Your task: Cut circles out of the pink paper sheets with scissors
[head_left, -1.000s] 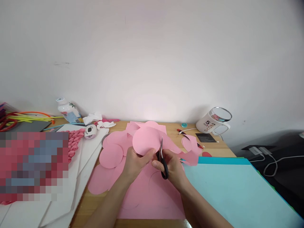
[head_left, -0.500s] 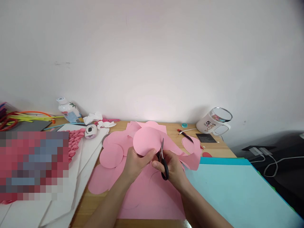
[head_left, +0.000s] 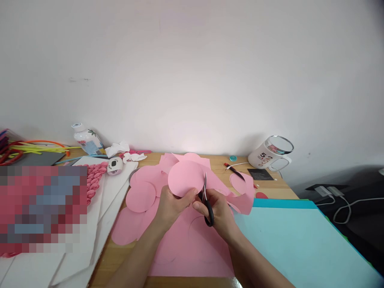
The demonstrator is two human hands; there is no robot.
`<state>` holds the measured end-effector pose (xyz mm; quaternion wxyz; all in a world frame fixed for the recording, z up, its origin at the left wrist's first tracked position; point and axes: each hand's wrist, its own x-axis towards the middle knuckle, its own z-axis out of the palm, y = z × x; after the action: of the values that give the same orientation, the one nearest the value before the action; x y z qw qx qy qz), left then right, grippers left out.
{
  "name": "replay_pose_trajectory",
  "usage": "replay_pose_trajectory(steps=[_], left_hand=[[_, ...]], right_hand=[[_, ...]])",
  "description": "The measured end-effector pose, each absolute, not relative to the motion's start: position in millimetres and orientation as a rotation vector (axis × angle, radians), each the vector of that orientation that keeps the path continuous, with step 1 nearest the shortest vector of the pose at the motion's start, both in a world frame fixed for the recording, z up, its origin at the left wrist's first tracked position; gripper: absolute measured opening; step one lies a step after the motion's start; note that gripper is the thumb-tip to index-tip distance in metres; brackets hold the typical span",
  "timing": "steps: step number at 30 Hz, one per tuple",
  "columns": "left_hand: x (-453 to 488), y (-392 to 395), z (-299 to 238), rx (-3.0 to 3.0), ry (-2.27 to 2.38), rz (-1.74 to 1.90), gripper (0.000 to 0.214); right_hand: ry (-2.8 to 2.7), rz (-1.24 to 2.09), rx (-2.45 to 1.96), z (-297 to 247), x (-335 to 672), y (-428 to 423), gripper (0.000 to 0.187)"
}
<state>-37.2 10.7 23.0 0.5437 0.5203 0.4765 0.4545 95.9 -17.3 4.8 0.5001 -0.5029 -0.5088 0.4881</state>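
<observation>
Between the thumb and fingers of my left hand [head_left: 177, 206] is a pink paper circle [head_left: 185, 178], raised above the table and tilted toward me. My right hand [head_left: 220, 212] grips a pair of scissors [head_left: 209, 212] by its black handles. The blades point up along the circle's right edge and look nearly closed. Below both hands lies a pink paper sheet [head_left: 192, 256] with faint curved pencil lines. Several cut circles [head_left: 140, 197] overlap to the left. A curled pink offcut [head_left: 244, 200] stretches away on the right.
A white mug [head_left: 264, 156] stands at the back right near a black card [head_left: 259, 174] and a red-and-black pen [head_left: 234, 171]. Light blue sheets [head_left: 294, 240] cover the right side. White boards [head_left: 105, 208], a hole punch [head_left: 114, 166] and a bottle [head_left: 87, 139] are on the left.
The scissors have shifted very slightly, with the handle loop a little to the right. The paper circle and my left hand stay in place.
</observation>
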Motion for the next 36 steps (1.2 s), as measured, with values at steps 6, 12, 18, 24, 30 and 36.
replay_pose_trajectory(steps=[6,12,18,24,30,36], left_hand=[[-36.4,10.8,24.9,1.205,1.159,1.091,0.021],[-36.0,11.6,24.4,1.191,1.152,1.111,0.02],[-35.9,11.7,25.5,1.202,1.138,1.12,0.024],[-35.4,11.2,26.5,1.21,1.155,1.125,0.03],[-35.0,11.5,25.9,1.207,1.158,1.103,0.033],[-36.2,12.2,23.1,1.208,1.131,1.105,0.036]], right_hand=[[-1.213,1.168,-1.233,6.9,94.7,-17.1,0.044],[-1.221,1.175,-1.227,3.9,95.5,-17.0,0.043],[-1.218,1.187,-1.21,3.6,95.6,-17.7,0.04],[-1.196,1.205,-1.235,4.2,95.5,-17.6,0.042],[-1.17,1.242,-1.234,2.7,95.8,-17.1,0.044],[-1.148,1.266,-1.228,2.0,96.2,-17.6,0.04]])
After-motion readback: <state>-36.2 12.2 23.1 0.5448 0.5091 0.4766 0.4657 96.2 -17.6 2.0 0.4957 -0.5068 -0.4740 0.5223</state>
